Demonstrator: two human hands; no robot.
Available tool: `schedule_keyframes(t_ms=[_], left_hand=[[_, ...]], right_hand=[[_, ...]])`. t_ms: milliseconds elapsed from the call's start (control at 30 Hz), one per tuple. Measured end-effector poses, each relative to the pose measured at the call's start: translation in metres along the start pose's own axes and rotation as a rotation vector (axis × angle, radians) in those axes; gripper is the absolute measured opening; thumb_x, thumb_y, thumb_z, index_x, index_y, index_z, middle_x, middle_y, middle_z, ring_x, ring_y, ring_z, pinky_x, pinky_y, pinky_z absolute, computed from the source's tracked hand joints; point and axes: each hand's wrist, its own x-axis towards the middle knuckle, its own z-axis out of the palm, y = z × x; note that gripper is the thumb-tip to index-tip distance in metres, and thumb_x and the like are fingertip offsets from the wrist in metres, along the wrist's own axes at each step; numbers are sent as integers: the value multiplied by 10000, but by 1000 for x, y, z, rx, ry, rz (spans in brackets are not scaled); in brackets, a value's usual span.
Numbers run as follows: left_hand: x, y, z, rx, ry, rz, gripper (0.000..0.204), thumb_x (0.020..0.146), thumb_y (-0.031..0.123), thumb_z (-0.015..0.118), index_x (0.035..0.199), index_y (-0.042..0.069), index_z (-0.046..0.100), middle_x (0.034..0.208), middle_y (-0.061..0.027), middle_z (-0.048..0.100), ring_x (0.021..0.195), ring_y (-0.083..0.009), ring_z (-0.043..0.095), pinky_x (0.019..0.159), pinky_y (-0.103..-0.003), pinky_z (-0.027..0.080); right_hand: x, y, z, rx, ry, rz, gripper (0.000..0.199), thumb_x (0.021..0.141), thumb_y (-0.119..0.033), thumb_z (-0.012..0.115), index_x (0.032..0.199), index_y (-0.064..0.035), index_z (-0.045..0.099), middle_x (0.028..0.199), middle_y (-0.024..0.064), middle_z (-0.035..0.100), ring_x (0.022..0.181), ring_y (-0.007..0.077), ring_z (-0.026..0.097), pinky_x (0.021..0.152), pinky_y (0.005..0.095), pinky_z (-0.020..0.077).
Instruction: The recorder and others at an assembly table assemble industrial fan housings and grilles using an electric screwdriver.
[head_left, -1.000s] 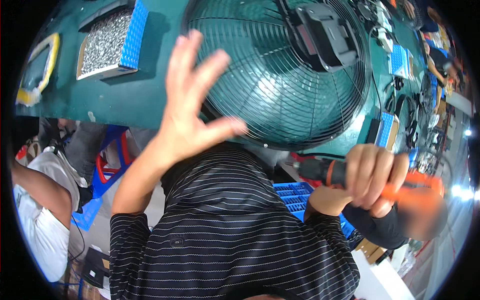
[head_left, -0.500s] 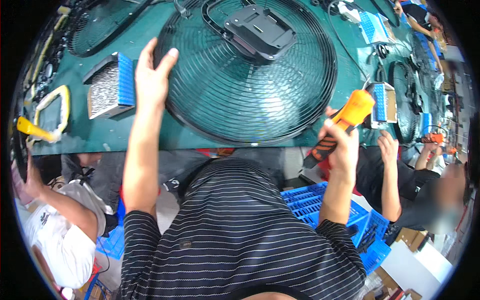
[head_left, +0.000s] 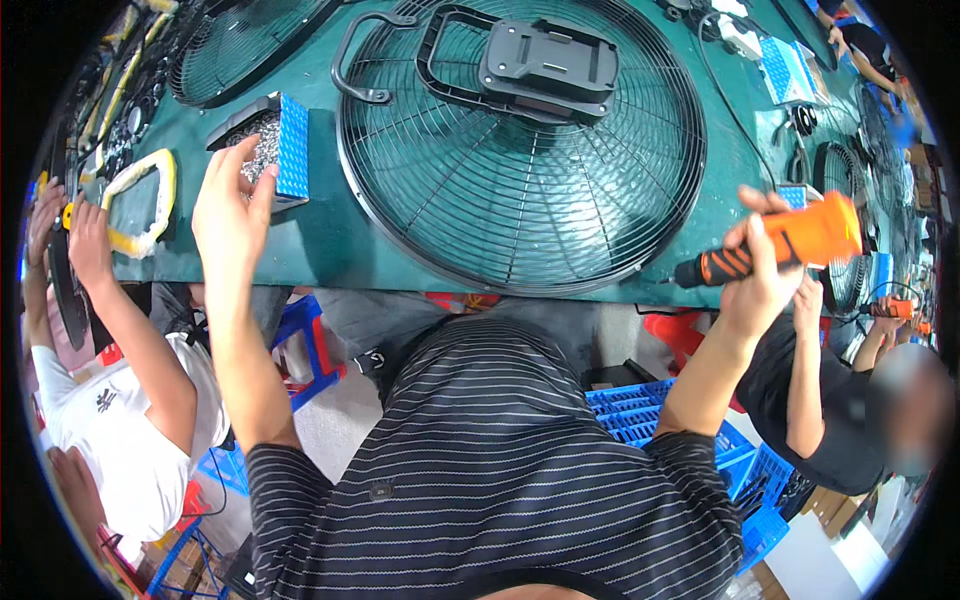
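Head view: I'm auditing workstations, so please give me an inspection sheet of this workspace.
Surface: green table, partly covered.
Work things: wire fan guard with black mount; orange-and-black driver; box of small metal pieces.
Clutter: yellowish loop; second guard, upper left.
Grips: left hand open at the box, contact unclear; right hand closed around the driver.
Cables: thin cord, right of the fan guard.
Surroundings: white-shirted person left; black-clad person right; blue crates.

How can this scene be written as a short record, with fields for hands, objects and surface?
Left hand: thumb and fingers apart, at the open box
Right hand: gripping an orange-and-black power tool, its tip pointing left
Box: blue patterned side, small metal parts inside
Centre: round black wire guard with black housing
Surface: green table
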Motion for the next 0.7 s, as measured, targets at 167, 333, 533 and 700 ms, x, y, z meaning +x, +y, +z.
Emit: schedule_keyframes(t_ms=[167,333,533,700], left_hand=[[28,-21,-13,-102,-294,-146,266,859,132,662,1100,23,690,968,-129,693,784,-186,658,721,-324,517],[31,-22,-15,-83,-280,-81,240,765,123,723,993,49,717,876,-103,686,803,-256,674,730,-366,525],[28,-19,-16,-33,-204,-46,137,781,164,728,887,78,727,900,-94,687,852,-293,676,744,-393,522],[20,-21,-24,-55,-119,-45,122,796,153,718,891,78,733,892,-87,689,844,-299,677,745,-398,522]], right_hand=[[-50,-9,11,-95,-19,-220,436,826,76,644,1215,-1,462,862,122,589,620,160,575,539,274,506],[-60,-14,23,-80,-34,-213,449,831,107,625,1220,-29,446,864,106,572,633,147,566,545,260,506],[-55,-18,26,-52,-72,-85,401,831,90,610,1192,-5,467,865,87,554,661,137,557,606,256,489],[-52,-24,22,-63,-64,-89,383,825,93,616,1171,-1,482,862,81,549,659,139,561,603,261,488]])
